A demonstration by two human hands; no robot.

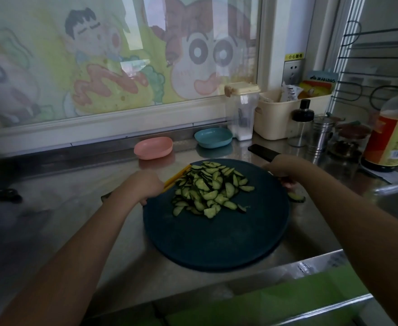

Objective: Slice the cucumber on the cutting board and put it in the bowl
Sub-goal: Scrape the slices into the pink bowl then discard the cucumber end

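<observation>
Both hands on the board (216, 236), one per side.

Left hand (141, 184): fingers curled round the left rim, gripping it. A yellow strip (177, 176) sticks out from under this hand, angled up and away toward the far rim, and touches the edge of the pile. Can't tell if the hand is holding it too.

Right hand (283, 169): fingers curled on the right rim, gripping it. A black bar (262, 152) pokes out past the knuckles on the far side. Held or just lying on the counter (76, 208), can't tell.

Slices (211, 191): cucumber fully cut into half-moons, heaped on the far half of the board, between the two hands and slightly nearer the left. One stray slice (296, 197) is off the board, on the counter just below the right hand's fingers.

Bowls, both beyond the grips near the back wall:
- pink bowl (153, 148) straight past the left hand
- blue bowl (213, 137) further back, between the two hands' lines

No slices visible in either.

Off to the right, past the right hand: cream bin (275, 114), steel shaker (321, 135), sauce bottle (390, 132).
</observation>
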